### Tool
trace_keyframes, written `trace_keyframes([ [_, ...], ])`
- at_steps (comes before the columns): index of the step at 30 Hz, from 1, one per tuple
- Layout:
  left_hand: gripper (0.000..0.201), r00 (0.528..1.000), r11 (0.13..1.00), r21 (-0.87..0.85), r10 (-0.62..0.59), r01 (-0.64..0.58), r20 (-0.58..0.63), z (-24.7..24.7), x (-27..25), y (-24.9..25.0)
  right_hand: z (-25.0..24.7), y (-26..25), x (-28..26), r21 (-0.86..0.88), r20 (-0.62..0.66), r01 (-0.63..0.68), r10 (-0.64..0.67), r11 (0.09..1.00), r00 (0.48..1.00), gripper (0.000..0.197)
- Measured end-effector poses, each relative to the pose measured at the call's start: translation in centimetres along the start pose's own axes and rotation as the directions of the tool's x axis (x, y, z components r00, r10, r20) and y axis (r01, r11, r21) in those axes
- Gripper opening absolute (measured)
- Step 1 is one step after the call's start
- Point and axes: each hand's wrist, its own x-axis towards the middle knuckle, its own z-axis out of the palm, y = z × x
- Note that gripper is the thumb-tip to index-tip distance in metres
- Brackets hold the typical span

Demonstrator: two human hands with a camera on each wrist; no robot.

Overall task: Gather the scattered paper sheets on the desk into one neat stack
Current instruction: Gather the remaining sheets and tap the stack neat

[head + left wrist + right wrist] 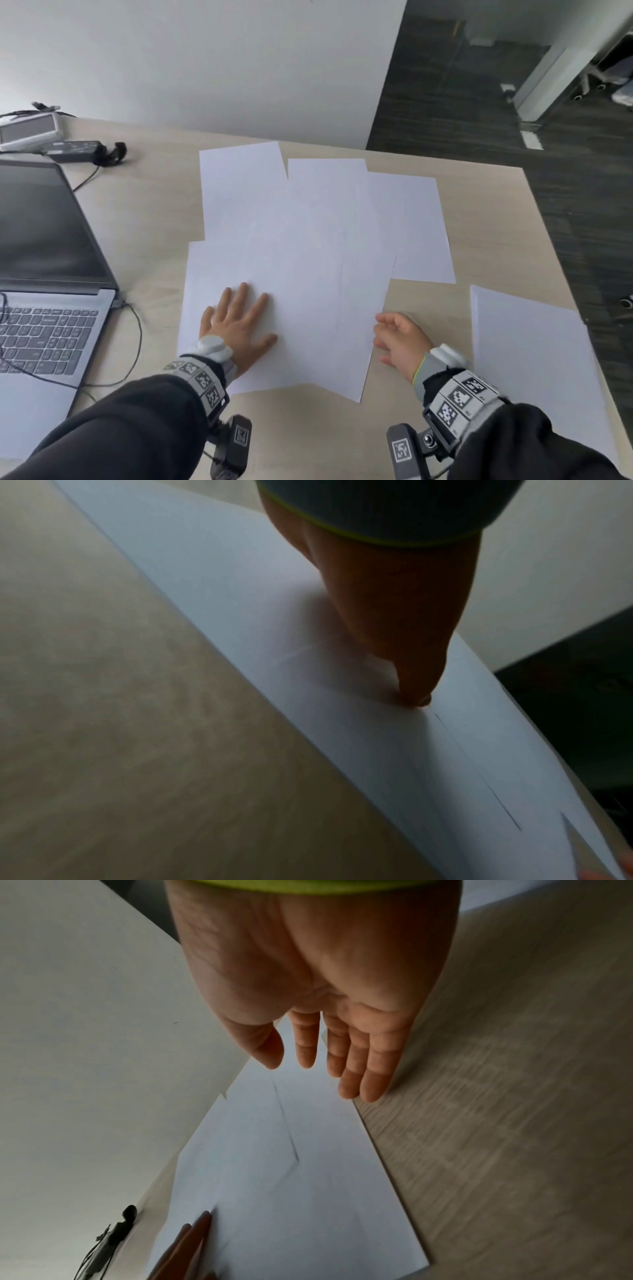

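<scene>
Head view: left hand (236, 325) flat on unmarked paper sheets (308, 274); right hand (400, 339) relaxed, empty.

The left hand (236, 325) lies palm down, fingers straight and spread, thumb out to its right side. The right hand (400, 339) hovers with fingers loosely extended, holding nothing. Dark sleeves cover both forearms, with marker bands at the wrists.
</scene>
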Motion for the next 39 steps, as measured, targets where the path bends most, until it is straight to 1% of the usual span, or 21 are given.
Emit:
trace_keyframes([
  [6,0.083,0.977,0.976,0.05,0.212,-0.213,0.022,1.8,-2.2,0.3,1.1,-1.1,0.4,0.012,-0.034,-0.004,0.005,1.0,0.999,0.022],
  [9,0.081,0.963,0.963,0.047,0.262,-0.265,0.059,1.7,-2.4,0.4,1.3,-1.4,0.6,-0.023,-0.058,0.0,-0.002,1.0,0.998,0.022],
  [10,0.08,0.971,0.971,0.027,0.237,-0.238,0.043,1.4,-2.3,0.2,1.4,-1.5,0.8,-0.052,-0.083,0.009,-0.013,0.999,0.996,0.022],
  [11,0.08,0.985,0.985,-0.005,0.172,-0.172,0.007,1.1,-2.0,0.0,1.4,-1.6,1.0,-0.088,-0.109,0.022,-0.032,0.996,0.993,0.022],
  [12,0.081,0.997,0.996,-0.06,0.065,-0.067,-0.036,0.5,-1.8,-0.5,1.4,-1.7,1.3,-0.135,-0.127,0.042,-0.059,0.99,0.99,0.024],
  [13,0.084,0.995,0.988,-0.14,-0.077,0.067,-0.067,-0.2,-1.5,-1.2,1.5,-1.7,1.5,-0.199,-0.126,0.067,-0.093,0.978,0.988,0.026],
  [14,0.086,0.972,0.95,-0.234,-0.226,0.204,-0.069,-1.0,-1.2,-1.9,1.5,-1.7,1.6,-0.28,-0.104,0.093,-0.127,0.955,0.986,0.028],
  [15,0.087,0.935,0.889,-0.329,-0.352,0.317,-0.049,-1.7,-0.9,-2.6,1.7,-1.6,1.7,-0.366,-0.074,0.114,-0.152,0.924,0.986,0.03],
  [16,0.088,0.897,0.822,-0.412,-0.442,0.394,-0.024,-2.4,-0.6,-3.2,1.9,-1.4,1.7,-0.447,-0.046,0.125,-0.162,0.886,0.986,0.029],
  [17,0.087,0.867,0.765,-0.474,-0.499,0.436,-0.008,-3.0,-0.3,-3.8,2.3,-1.3,1.6,-0.523,-0.019,0.135,-0.17,0.842,0.985,0.027],
  [18,0.084,0.85,0.729,-0.515,-0.527,0.451,-0.002,-3.5,0.0,-4.2,2.7,-1.3,1.3,-0.581,0.003,0.144,-0.174,0.801,0.985,0.024],
  [20,0.078,0.849,0.69,-0.574,-0.528,0.44,0.017,-4.2,0.7,-4.3,3.1,-1.1,0.7,-0.659,0.049,0.166,-0.178,0.733,0.983,0.023],
  [22,0.074,0.871,0.662,-0.63,-0.489,0.406,0.047,-4.7,1.3,-3.9,3.6,-1.3,0.3,-0.698,0.108,0.211,-0.191,0.684,0.976,0.026],
  [24,0.072,0.893,0.637,-0.68,-0.445,0.364,0.061,-5.0,1.6,-3.1,4.0,-1.5,0.0,-0.707,0.16,0.256,-0.204,0.659,0.966,0.027],
  [26,0.071,0.901,0.59,-0.73,-0.428,0.344,0.078,-5.2,1.8,-2.2,4.5,-1.7,-0.2,-0.709,0.203,0.289,-0.206,0.643,0.957,0.026],
  [30,0.068,0.878,0.44,-0.831,-0.465,0.341,0.114,-5.3,2.4,-1.1,5.2,-2.0,-0.7,-0.703,0.249,0.305,-0.18,0.642,0.952,0.022],
  [33,0.069,0.854,0.296,-0.876,-0.475,0.381,0.212,-5.4,3.0,-1.0,5.3,-2.0,-0.9,-0.695,0.268,0.313,-0.17,0.648,0.948,0.027],
  [34,0.069,0.85,0.263,-0.88,-0.467,0.395,0.242,-5.5,3.0,-1.0,5.4,-1.9,-0.9,-0.684,0.265,0.313,-0.175,0.659,0.948,0.027],
  [36,0.066,0.84,0.247,-0.868,-0.459,0.432,0.288,-5.6,3.3,-1.1,5.4,-1.7,-0.8,-0.655,0.252,0.312,-0.189,0.688,0.949,0.026],
  [37,0.063,0.838,0.26,-0.857,-0.458,0.446,0.297,-5.7,3.4,-1.1,5.4,-1.5,-0.6,-0.643,0.247,0.31,-0.193,0.701,0.95,0.026],
  [39,0.049,0.845,0.304,-0.837,-0.445,0.455,0.297,-5.9,3.4,-1.0,5.3,-1.3,-0.4,-0.62,0.242,0.312,-0.202,0.72,0.949,0.025],
])
